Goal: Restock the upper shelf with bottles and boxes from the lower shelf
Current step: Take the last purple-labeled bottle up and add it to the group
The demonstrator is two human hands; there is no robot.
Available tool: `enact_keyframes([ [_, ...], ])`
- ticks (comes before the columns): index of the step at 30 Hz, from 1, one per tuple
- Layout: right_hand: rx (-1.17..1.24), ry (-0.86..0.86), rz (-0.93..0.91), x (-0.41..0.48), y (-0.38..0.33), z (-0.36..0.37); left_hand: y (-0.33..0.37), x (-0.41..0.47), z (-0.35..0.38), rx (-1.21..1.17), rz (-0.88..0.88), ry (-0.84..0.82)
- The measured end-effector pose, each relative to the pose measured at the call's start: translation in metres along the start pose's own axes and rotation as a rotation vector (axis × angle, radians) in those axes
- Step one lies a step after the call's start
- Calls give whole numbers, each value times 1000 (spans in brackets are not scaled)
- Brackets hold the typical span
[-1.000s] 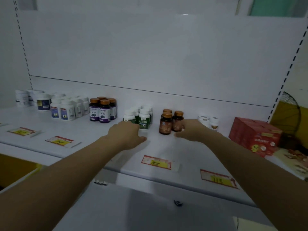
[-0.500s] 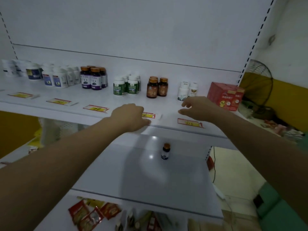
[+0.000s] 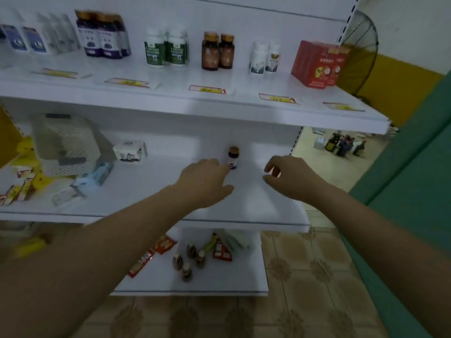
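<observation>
A small dark bottle [image 3: 233,158] with a brown cap stands alone on the lower shelf [image 3: 268,215], near the back. My left hand [image 3: 205,181] reaches over that shelf, fingertips just left of the bottle, holding nothing. My right hand [image 3: 288,178] hovers to the bottle's right, fingers curled and apart, empty. The upper shelf [image 3: 244,111] carries rows of bottles: purple-labelled [image 3: 102,36], green-labelled [image 3: 166,48], brown [image 3: 217,51], white [image 3: 264,57], and a red box [image 3: 317,64] at its right end.
A white perforated basket [image 3: 66,145], a small white box [image 3: 130,151] and loose packets lie on the lower shelf's left part. The bottom shelf [image 3: 231,286] holds small bottles and red sachets. A fan [image 3: 358,52] stands right of the shelving, above tiled floor.
My view has tilted down from the upper shelf to the lower one. Both hands dropped from the upper shelf's edge to either side of the small dark bottle.
</observation>
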State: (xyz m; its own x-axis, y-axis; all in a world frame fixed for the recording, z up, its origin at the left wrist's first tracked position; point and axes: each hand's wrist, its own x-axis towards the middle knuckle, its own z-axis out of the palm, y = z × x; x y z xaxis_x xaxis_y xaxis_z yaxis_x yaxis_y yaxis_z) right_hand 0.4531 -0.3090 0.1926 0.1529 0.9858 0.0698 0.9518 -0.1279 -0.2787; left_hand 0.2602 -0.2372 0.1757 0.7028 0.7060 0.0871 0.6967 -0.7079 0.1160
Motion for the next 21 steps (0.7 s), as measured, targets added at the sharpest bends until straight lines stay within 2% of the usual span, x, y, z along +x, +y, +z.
enact_keyframes([
  [8,102,-172,220,54,59,127,-54,17,109,5,-153,-66],
  [12,79,-165,214,107,84,169,-79,50,156,11,-248,-78],
  [17,37,-176,236,181,101,210,-105,100,209,3,-243,-95],
  [21,-16,-111,242,245,106,230,-126,135,240,15,-224,-58],
])
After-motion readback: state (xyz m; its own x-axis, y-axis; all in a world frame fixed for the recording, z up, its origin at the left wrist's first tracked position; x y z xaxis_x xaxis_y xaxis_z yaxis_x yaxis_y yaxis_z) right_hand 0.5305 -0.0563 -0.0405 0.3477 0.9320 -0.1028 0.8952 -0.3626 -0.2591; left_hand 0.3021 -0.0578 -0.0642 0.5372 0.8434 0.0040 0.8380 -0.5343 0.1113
